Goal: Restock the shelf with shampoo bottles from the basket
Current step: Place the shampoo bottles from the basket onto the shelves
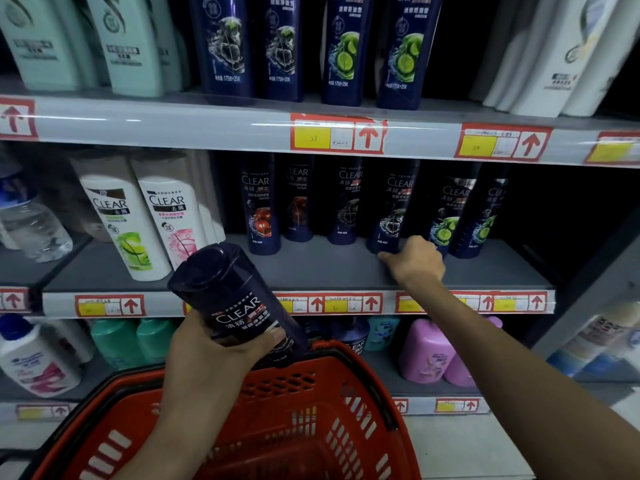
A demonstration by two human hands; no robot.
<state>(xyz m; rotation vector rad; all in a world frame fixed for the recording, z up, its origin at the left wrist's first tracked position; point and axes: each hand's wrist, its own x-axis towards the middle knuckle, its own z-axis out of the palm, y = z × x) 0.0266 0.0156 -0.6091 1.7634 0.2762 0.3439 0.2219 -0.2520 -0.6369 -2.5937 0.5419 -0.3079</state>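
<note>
Red mesh basket (277, 427) fills the near bottom edge, just in front of the shelving. Above its far rim the left hand (214, 355) grips a dark CLEAR shampoo bottle (232, 299), fingers (270, 337) wrapped round the lower body, the bottle tilted with its cap pointing up and to the left. Farther off and to the right, the right hand (415, 261) reaches onto the middle shelf (311, 268). Its fingers are curled against the foot of a standing bottle (394, 209), one of a row of dark CLEAR bottles at the back of that shelf. Two white bottles (121, 220) lean on the left of the same shelf. Red and yellow price tags (109, 305) line the shelf's front edge.
</note>
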